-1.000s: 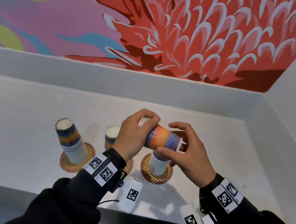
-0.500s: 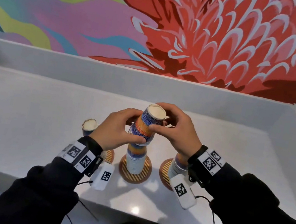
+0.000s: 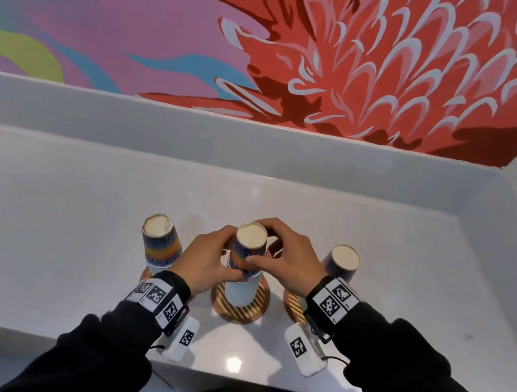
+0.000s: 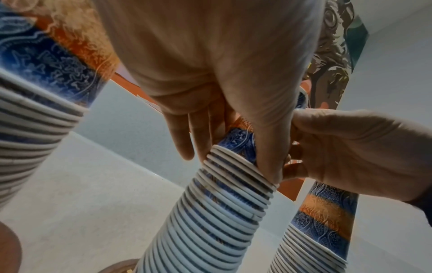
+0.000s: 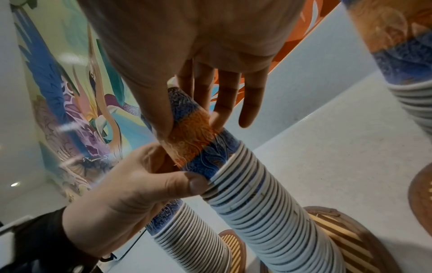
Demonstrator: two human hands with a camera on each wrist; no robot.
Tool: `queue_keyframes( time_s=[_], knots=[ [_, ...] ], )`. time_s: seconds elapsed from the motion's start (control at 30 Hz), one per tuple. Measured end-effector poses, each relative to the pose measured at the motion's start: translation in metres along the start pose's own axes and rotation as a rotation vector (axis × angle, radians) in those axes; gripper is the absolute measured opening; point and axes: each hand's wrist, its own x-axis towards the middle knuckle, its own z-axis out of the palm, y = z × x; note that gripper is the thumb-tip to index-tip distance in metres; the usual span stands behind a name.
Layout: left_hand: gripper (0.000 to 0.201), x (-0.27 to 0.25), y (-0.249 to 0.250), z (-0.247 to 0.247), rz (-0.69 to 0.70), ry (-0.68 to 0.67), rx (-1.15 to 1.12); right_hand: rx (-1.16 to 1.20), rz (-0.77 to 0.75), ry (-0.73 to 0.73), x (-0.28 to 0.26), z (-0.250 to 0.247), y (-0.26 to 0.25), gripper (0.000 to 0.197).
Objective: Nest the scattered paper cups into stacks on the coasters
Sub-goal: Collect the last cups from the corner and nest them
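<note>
Three stacks of upturned cups stand on striped coasters on the worktop. Both hands meet at the middle stack, which stands upright on its coaster. The left hand and right hand pinch its top cup from opposite sides, equally near; seating appears to run straight down.

Hidden and cut-off parts

The left hand covers the near side of the left coaster; the right wrist hides most of the right coaster. In the left wrist view the left stack is cut off by the picture's edge.
</note>
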Motion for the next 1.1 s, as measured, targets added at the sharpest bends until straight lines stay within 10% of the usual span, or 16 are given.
queue_keyframes(
  time_s=[0.47,0.63,0.8,1.1],
  knots=[
    [0.098,-0.026,-0.019,0.020,-0.130,0.078,-0.126,-0.002,0.128,0.043,-0.022,0.017,0.031,0.089],
    [0.046,-0.053,-0.057,0.045,-0.216,0.059,0.193,-0.262,0.296,-0.206,-0.049,0.042,0.078,0.062],
    [0.066,-0.061,-0.076,0.081,-0.301,-0.096,0.431,-0.647,0.321,-0.398,-0.061,0.082,0.109,0.075],
    [0.057,-0.039,-0.080,0.104,-0.308,-0.140,0.619,-0.658,0.428,-0.380,-0.053,0.084,0.133,0.074]
  ],
)
